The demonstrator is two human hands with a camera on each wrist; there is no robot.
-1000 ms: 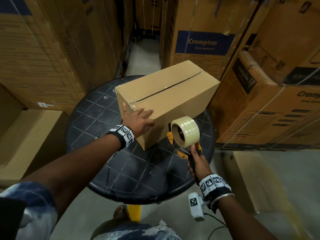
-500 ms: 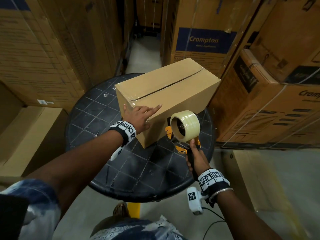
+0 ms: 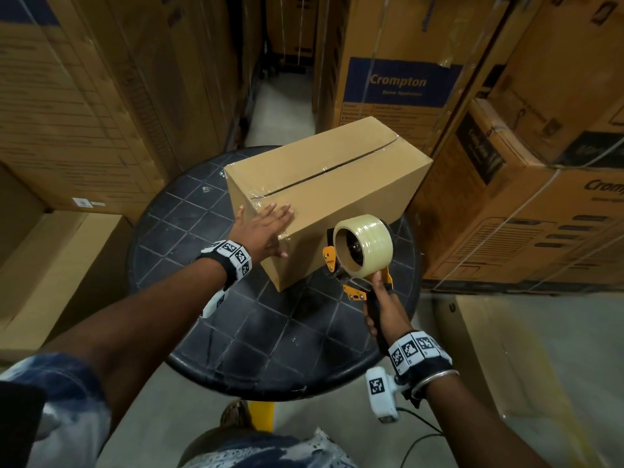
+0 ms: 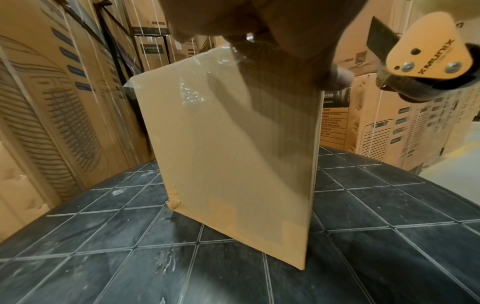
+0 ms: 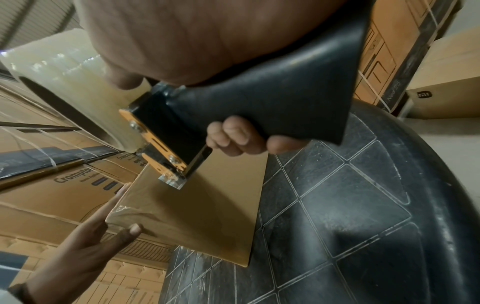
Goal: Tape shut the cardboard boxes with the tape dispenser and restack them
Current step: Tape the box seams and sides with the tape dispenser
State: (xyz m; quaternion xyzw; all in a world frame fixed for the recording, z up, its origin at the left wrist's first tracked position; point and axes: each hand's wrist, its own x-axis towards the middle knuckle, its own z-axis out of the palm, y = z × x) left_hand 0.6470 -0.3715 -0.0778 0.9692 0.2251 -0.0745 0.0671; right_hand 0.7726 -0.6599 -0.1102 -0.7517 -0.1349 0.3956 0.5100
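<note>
resting at the table [image 3: 189, 231] centre, box [image 3: 337, 197] looks stiff, light, tape-slick at its 7 o'clock corner; left hand [image 3: 266, 228] presses flat there, fingers straight; right hand [image 3: 381, 305] grips tape dispenser [image 3: 361, 251] handle; lift by both ends.

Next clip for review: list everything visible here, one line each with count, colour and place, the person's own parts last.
cardboard box: one, plain brown, on the table, clear tape along its top seam and over the near end.
table: one, round, black with a grid pattern, in the middle.
tape dispenser: one, orange and black with a clear tape roll, beside the box's near side.
stacked cartons: many, brown, some printed Crompton, all around.
left hand: flat on the box's near top corner.
right hand: grips the dispenser handle.
</note>
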